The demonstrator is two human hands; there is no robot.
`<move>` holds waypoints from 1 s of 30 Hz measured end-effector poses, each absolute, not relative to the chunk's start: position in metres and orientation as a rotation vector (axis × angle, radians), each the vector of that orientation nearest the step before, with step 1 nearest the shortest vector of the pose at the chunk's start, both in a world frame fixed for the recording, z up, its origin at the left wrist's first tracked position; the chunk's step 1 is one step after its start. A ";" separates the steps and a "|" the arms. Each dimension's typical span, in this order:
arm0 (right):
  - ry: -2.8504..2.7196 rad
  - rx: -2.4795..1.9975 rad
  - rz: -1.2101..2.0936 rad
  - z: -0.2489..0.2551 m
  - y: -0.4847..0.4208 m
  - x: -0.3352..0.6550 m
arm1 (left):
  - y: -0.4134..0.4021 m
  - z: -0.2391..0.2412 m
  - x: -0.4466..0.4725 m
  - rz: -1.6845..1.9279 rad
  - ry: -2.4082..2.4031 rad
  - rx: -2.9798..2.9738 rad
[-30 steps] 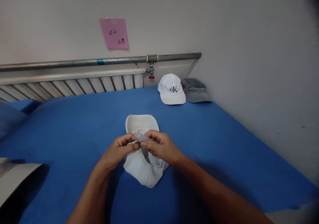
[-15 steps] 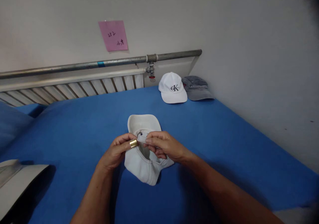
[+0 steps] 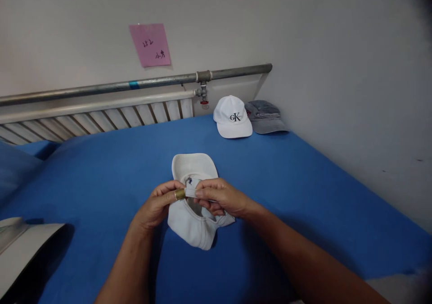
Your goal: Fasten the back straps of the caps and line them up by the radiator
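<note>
A white baseball cap (image 3: 191,228) lies on the blue bed cover with its brim (image 3: 195,162) pointing away from me and its inside partly showing. My left hand (image 3: 158,206) pinches the gold-coloured metal buckle (image 3: 180,194) at the back of the cap. The cap's white strap (image 3: 190,192) is pinched between the thumb and fingers of my right hand (image 3: 221,197). The strap's end is right against the buckle; I cannot tell whether it is inside it. A small dark mark (image 3: 190,181) shows beyond the strap.
A white cap (image 3: 232,117) with dark letters and a grey cap (image 3: 267,117) sit near the wall. Part of a pale, curved-edged object (image 3: 30,245) shows at lower left. Behind the bed are a radiator (image 3: 141,114), a metal pipe (image 3: 101,88) and a pink note (image 3: 150,45).
My right hand has brought the strap's end lower and closer, up against the buckle. My left hand stays on the buckle. The view has shifted slightly.
</note>
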State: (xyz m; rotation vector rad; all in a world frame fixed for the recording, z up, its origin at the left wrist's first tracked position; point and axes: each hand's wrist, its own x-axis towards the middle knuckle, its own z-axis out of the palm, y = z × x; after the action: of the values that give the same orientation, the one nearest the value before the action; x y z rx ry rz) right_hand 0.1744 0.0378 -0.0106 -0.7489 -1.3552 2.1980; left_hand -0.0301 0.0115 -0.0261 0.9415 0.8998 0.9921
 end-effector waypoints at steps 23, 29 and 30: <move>-1.535 -0.876 2.128 -0.011 0.036 0.173 | 0.014 -0.024 -0.029 0.904 0.876 1.048; -1.525 -0.874 2.115 -0.011 0.036 0.171 | 0.013 -0.024 -0.030 0.939 0.886 1.048; -1.522 -0.884 2.099 -0.011 0.036 0.171 | 0.013 -0.024 -0.030 0.958 0.870 1.036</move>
State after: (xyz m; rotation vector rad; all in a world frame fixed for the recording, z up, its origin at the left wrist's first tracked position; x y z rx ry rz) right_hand 0.1712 0.0363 -0.0111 -0.8844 -1.5220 2.0991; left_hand -0.0299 0.0128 -0.0244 1.0363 0.8695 0.9584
